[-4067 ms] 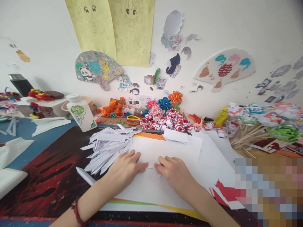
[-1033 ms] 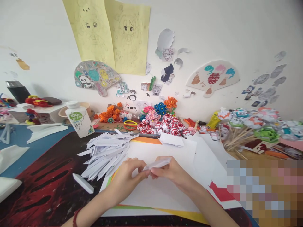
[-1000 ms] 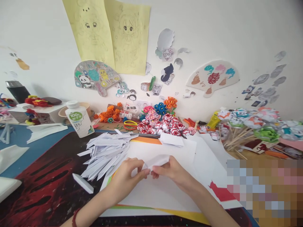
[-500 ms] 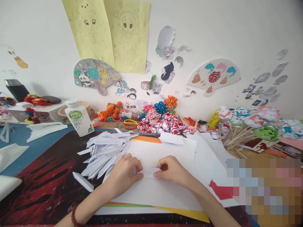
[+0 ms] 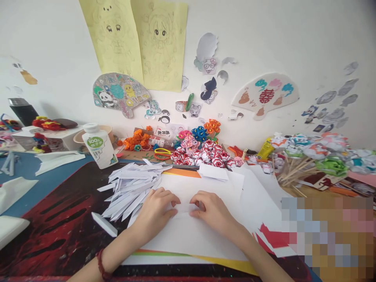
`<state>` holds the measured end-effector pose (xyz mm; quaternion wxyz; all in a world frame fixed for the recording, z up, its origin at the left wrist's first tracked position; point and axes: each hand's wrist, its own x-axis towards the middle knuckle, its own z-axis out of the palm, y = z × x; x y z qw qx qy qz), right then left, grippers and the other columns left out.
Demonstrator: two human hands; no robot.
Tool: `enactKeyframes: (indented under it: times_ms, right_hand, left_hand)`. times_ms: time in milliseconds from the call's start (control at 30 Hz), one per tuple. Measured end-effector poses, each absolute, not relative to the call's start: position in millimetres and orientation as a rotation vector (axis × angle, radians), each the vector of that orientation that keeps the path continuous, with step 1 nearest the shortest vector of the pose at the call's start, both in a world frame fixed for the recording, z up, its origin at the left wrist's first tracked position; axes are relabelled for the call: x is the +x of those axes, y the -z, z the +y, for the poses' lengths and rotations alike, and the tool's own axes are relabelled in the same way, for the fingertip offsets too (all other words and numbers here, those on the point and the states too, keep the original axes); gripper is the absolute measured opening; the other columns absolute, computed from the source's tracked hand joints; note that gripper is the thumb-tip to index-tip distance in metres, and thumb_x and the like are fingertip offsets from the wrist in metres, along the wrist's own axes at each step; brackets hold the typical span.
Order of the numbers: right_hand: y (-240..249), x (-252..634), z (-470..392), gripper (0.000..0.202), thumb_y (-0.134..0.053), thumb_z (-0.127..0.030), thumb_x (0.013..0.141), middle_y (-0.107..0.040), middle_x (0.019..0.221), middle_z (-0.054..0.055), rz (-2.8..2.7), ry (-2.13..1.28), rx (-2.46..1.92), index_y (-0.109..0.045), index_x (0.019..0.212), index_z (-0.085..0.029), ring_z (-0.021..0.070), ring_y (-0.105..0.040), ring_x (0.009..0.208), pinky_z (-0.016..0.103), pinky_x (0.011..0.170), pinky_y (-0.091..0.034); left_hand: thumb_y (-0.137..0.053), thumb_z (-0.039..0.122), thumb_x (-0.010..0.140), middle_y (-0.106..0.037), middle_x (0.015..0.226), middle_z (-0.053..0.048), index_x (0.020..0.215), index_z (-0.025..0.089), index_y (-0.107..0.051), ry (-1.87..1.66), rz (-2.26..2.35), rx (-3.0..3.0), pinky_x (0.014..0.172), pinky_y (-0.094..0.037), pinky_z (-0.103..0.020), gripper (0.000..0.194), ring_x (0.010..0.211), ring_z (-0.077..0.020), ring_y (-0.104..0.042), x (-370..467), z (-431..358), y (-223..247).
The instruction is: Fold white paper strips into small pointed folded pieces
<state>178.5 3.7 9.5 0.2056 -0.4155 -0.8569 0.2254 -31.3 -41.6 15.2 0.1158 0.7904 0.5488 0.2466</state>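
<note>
A small piece of white paper [image 5: 184, 209] is stretched between my two hands, just over a stack of large white sheets [image 5: 190, 239]. My left hand [image 5: 160, 209] pinches its left end with thumb and bent fingers. At the other end, my right hand [image 5: 210, 209] holds it in a similar pinch. White on white makes the paper's outline and folds hard to see. Left of my left hand lies a heap of folded white paper strips [image 5: 126, 188]. One single folded strip [image 5: 104, 224] rests apart on the dark red and black mat [image 5: 58, 231].
A white bottle [image 5: 100, 149] stands behind the strips. Red and white paper flowers [image 5: 210, 153] line the back near the wall. Wooden sticks [image 5: 298, 170] lie at the right, beside red paper scraps [image 5: 276, 239]. A folded white paper [image 5: 213, 172] sits on the stack's far edge.
Both hands have moved slightly, with the fingers of each a little more curled over the small paper. The view has shifted slightly. The heap of strips looks the same.
</note>
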Motion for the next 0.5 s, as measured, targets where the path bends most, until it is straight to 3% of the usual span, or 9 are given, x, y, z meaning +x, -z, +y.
enactKeyframes:
  times_ms: [167,300,500]
  right_hand:
    - [-10,179,3,0.018,-0.067,-0.015,0.080,-0.067,0.087,-0.001,-2.465,-0.458,-1.077,-0.070,0.094,-0.026,0.0151,-0.059,0.081,0.024,0.068,-0.041]
    - [-9,178,4,0.014,-0.066,-0.016,0.082,-0.068,0.080,-0.002,-2.539,-0.255,-1.065,-0.073,0.087,-0.027,0.0155,-0.057,0.079,0.026,0.069,-0.041]
    - [-4,177,3,0.019,-0.062,-0.013,0.085,-0.067,0.082,-0.001,-2.555,-0.099,-0.920,-0.071,0.093,-0.027,0.0149,-0.054,0.079,0.027,0.068,-0.038]
  left_hand:
    - [-0.062,0.014,0.082,-0.070,0.086,0.001,0.088,0.023,-0.067,-0.708,1.608,2.439,0.073,-0.033,-0.034,0.012,0.085,-0.0213,-0.055,-32,-42,-11]
    - [-0.057,0.015,0.087,-0.067,0.087,-0.001,0.091,0.022,-0.066,-0.684,1.580,2.574,0.072,-0.035,-0.033,0.011,0.085,-0.0202,-0.053,-31,-43,-6]
    - [-0.048,0.017,0.093,-0.061,0.074,-0.003,0.076,0.019,-0.064,-0.567,1.593,2.769,0.066,-0.033,-0.032,0.024,0.076,-0.0187,-0.050,-32,-42,-2]
